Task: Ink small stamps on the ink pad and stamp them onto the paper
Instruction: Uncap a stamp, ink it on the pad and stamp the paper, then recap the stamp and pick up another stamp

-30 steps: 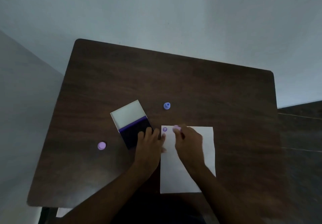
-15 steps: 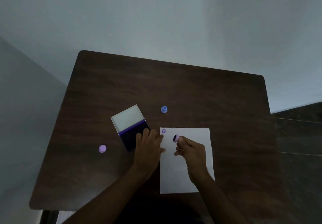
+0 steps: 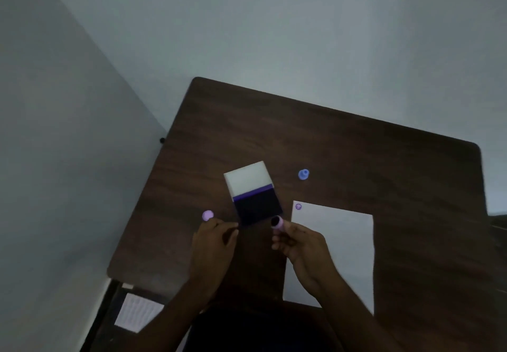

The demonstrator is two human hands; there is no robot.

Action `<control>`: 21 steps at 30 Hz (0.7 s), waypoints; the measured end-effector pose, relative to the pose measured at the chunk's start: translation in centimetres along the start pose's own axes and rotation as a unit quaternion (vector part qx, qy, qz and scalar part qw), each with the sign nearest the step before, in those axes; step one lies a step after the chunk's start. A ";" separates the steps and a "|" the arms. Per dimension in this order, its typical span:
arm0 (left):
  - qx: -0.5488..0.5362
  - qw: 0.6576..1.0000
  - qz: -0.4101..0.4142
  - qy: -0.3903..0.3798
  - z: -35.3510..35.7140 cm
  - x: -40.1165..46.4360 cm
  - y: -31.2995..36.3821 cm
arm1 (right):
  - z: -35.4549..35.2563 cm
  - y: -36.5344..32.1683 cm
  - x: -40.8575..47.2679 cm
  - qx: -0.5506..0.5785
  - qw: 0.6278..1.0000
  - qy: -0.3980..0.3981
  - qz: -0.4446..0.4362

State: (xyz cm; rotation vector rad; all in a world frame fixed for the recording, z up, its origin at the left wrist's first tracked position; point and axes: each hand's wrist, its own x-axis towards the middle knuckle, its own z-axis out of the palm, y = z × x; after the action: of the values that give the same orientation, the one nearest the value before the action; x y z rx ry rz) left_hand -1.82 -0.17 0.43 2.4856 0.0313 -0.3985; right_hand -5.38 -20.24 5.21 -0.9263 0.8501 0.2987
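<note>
An open ink pad [image 3: 258,208] lies mid-table, its dark pad toward me and its white lid [image 3: 247,178] raised behind. My right hand [image 3: 299,242] pinches a small pink stamp [image 3: 277,222], dark face up, just off the pad's near right corner. My left hand [image 3: 212,238] rests by the pad's near left corner, fingers curled and nothing visible in them. Right of the pad lies white paper [image 3: 343,242] with one purple mark [image 3: 298,206] at its top left corner. A pink stamp [image 3: 207,215] sits by the fingertips of my left hand. A blue stamp [image 3: 303,174] stands beyond the paper.
The dark wooden table [image 3: 356,159] stands in a corner, with pale walls to the left and behind. A white printed sheet [image 3: 137,312] lies below the table's near left corner.
My right hand lifted the pink stamp off the paper, leaving a purple mark, and carried it left to the ink pad. My left hand slid left off the pad's near edge. The view shifted.
</note>
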 end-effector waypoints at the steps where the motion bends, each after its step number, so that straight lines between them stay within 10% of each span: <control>1: 0.001 1.000 0.013 0.017 -0.3 0.3 -0.9 | 0.6 0.2 0.0 0.014 1.000 -0.013 0.011; 21: 0.017 0.997 0.045 0.053 -2.0 4.9 -7.2 | 8.4 3.5 -0.1 0.149 0.982 -0.005 0.118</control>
State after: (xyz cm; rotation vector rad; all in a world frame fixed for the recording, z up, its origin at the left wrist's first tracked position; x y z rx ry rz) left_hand 2.61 6.44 -3.59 2.5285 -0.0454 -0.2308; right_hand -3.13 -11.49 5.92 -0.5450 0.9676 0.3689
